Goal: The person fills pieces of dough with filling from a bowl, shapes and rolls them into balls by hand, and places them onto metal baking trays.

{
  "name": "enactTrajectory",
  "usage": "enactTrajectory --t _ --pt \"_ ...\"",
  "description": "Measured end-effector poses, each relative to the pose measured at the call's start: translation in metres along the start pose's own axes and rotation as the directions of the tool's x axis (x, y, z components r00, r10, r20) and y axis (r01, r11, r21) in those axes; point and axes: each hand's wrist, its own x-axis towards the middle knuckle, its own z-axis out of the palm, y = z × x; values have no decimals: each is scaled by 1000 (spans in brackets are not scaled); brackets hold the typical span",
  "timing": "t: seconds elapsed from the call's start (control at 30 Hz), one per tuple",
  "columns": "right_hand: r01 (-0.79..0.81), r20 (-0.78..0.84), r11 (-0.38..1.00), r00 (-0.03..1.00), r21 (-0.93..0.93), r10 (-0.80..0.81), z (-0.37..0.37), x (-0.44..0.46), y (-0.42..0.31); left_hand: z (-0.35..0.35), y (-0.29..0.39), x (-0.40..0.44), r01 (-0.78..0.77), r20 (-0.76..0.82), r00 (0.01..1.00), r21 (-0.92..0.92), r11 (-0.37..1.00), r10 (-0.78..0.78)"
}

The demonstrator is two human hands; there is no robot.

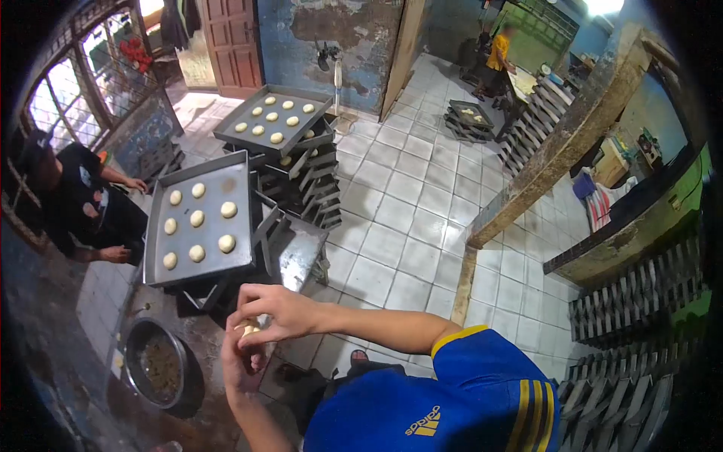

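- Holding a piece of dough [248, 325] between both hands, near the lower right corner of the nearer tray [184, 237], apart from it;
- gripping it from above with the right hand [285, 310], fingers and thumb bent in over it;
- gripping it from the other side with the left hand [235, 358], fingers curled around it, partly hidden;
- on the nearer tray, eight dough balls [197, 218], with a darker bare patch toward the far right corner;
- just beyond, nine more dough balls on a farther tray [275, 126], atop stacked trays;
- below the nearer tray, on a worktop [98, 301], a metal basin [143, 335], contents unclear;
- left of the nearer tray, another person [94, 192] in dark clothing
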Motion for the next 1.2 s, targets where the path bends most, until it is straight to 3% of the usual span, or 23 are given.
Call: enactTrajectory --t 0.07,0.13,0.2,0.23,0.27,0.3,0.33,0.43,0.47,0.53,0.57,0.63,0.67,0.77,0.8,0.87,0.93,1.03,1.07,1.1,1.13,1.17,1.2 --pt "-1 -62 1000 998 -31 -1 -3 1 -7 -1 10 2 108 56 993 -156 982 -100" --pt "-152 -242 978 953 144 184 7 1 1 16 23 -4 38 138 990 -180 983 -13" --pt "-184 -295 963 926 198 238 18 8 6 14 32 -3 -316 -24 947 83 945 319" --pt "-308 -163 777 872 548 461 24 14 2 2 37 2 -371 -9 923 256 893 386" --pt "-398 50 453 793 798 607 31 20 0 -11 40 15 -461 -4 873 317 829 487" --pt "-459 159 365 772 810 616 40 26 3 -18 50 20 -522 24 832 371 768 555" --pt "-456 156 368 773 810 615 53 34 4 -24 60 25 -579 58 786 421 698 616" --pt "-295 186 154 851 943 492 96 59 -5 -24 96 24 -703 194 707 299 646 680" --pt "-286 117 276 857 918 501 109 68 -7 -8 109 18 -701 176 713 199 685 679" --pt "-96 -104 422 899 901 426 111 88 -42 -19 130 10 -629 259 768 128 767 586" --pt "-94 -108 424 897 901 428 119 97 -37 -21 133 11 -648 249 752 109 754 610" --pt "148 -503 756 823 638 263 136 113 -21 -23 132 16 -677 271 718 54 734 641" --pt "141 -504 759 821 636 270 142 116 -13 -29 132 22 -670 271 723 49 740 636" --pt "-35 -300 685 881 728 365 139 127 6 -49 141 39 -696 228 714 118 709 662" --pt "-178 -112 792 949 584 296 115 132 0 -56 147 41 -695 192 717 140 705 670" --pt "-231 78 719 968 656 240 90 136 -12 -59 153 44 -750 226 659 128 649 717" --pt "24 -237 953 970 302 51 92 143 9 -50 152 49 -801 257 597 135 584 760" --pt "7 -409 904 894 427 186 115 157 29 -60 145 86 -808 294 584 122 576 757" --pt "33 -335 960 940 278 65 99 166 42 -68 147 99 -804 315 580 70 591 751" --pt "-88 -35 911 993 403 112 76 175 54 -72 158 108 -749 257 645 23 663 720" --pt "-236 272 846 956 478 113 46 182 64 -76 169 117 -690 197 704 -34 723 682" --pt "-321 439 901 882 292 172 7 201 53 -85 173 139 -700 109 706 260 665 700" --pt "-306 367 944 898 125 242 -9 206 69 -95 170 168 -630 33 682 534 564 731"
